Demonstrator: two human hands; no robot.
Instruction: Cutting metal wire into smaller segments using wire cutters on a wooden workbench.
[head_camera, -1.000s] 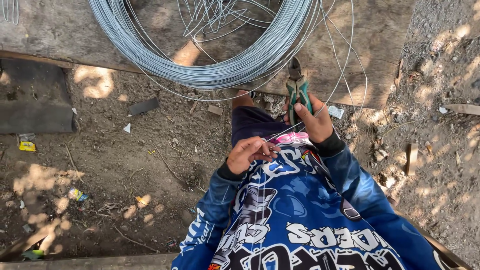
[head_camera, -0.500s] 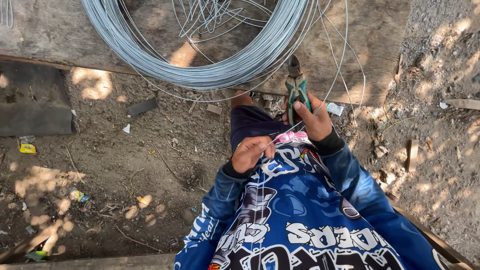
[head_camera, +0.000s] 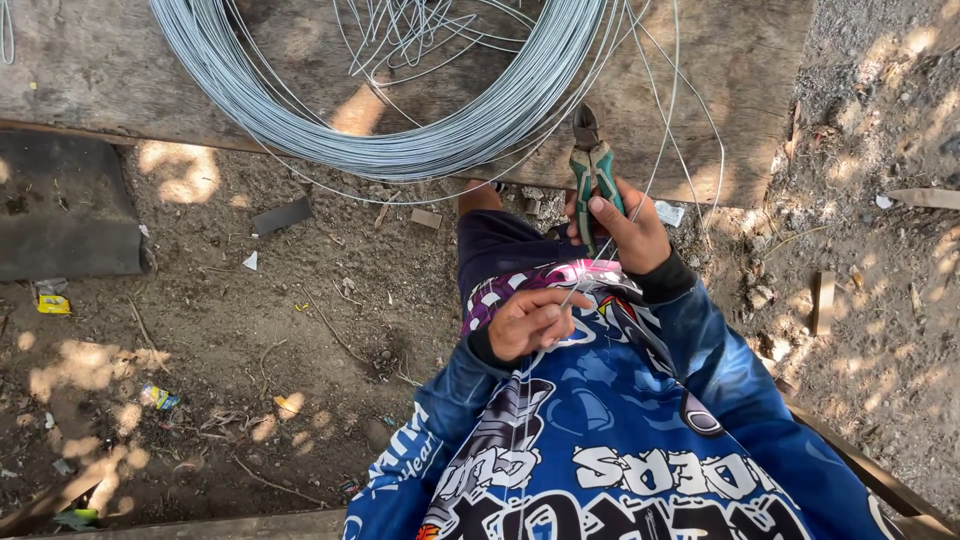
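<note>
A big coil of grey steel wire (head_camera: 400, 140) lies on a wooden board (head_camera: 740, 90) in front of me. My right hand (head_camera: 630, 230) grips green-handled pliers (head_camera: 592, 165), jaws pointing up toward the coil. My left hand (head_camera: 525, 322) is closed around thin wire strands (head_camera: 575, 290) that run from my lap up past the pliers. Loose wire loops (head_camera: 690, 110) arc over the board at the right. Both arms wear blue patterned sleeves.
Bare dirt ground with twigs, small scraps and wrappers (head_camera: 50, 300) spreads to the left. A dark flat slab (head_camera: 65, 215) lies at the far left. Small wood pieces (head_camera: 822, 300) lie on the dirt at the right. A wooden plank edge (head_camera: 200, 525) runs along the bottom.
My hands hold much the same pose; the left hand has shifted slightly on the wire strands. The view has drifted a little.
</note>
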